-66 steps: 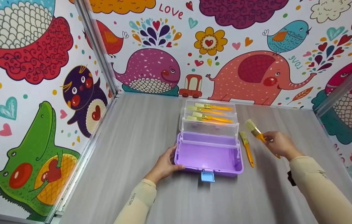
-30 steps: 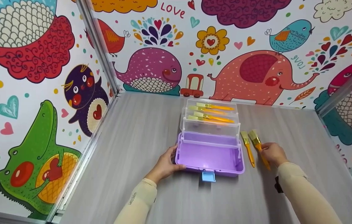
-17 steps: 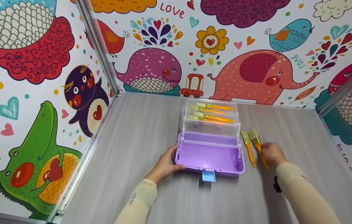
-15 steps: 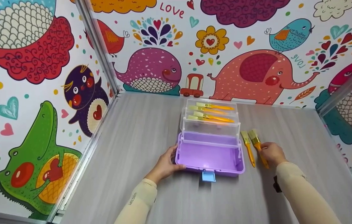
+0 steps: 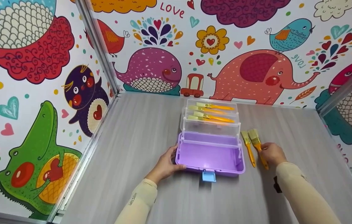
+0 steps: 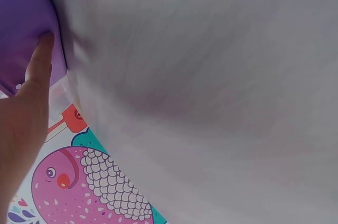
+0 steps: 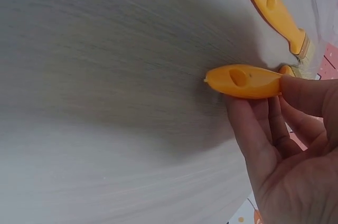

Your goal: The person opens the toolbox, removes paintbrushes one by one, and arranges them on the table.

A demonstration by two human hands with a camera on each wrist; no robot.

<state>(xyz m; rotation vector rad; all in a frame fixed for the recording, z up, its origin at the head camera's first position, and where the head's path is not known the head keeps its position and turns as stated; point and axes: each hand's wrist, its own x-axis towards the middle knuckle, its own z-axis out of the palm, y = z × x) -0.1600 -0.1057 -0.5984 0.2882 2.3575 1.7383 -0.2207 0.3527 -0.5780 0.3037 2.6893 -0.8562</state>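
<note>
A purple storage box (image 5: 207, 155) with a blue latch (image 5: 208, 176) stands unfolded on the table. My left hand (image 5: 165, 165) holds its left front corner, thumb at the front rim and fingers along the side. In the left wrist view, a fingertip presses the outer wall of the box (image 6: 26, 28). My right hand (image 5: 274, 154) pinches the orange handle of a wide paintbrush (image 5: 256, 141) between thumb and fingers, low over the table; the right wrist view shows that handle (image 7: 243, 82) close up. Left of it, a narrower paintbrush (image 5: 248, 149) lies on the table.
Clear plastic trays (image 5: 210, 129) rise in tiers behind the box, with several orange-handled paintbrushes (image 5: 214, 118) lying across the upper ones. The grey table (image 5: 132, 130) meets a cartoon-printed back wall (image 5: 191, 62) and a left side wall.
The right hand has brought the wide paintbrush down and left, beside and roughly parallel to the narrower one. Over the last half second it has barely shifted. The left hand keeps its place.
</note>
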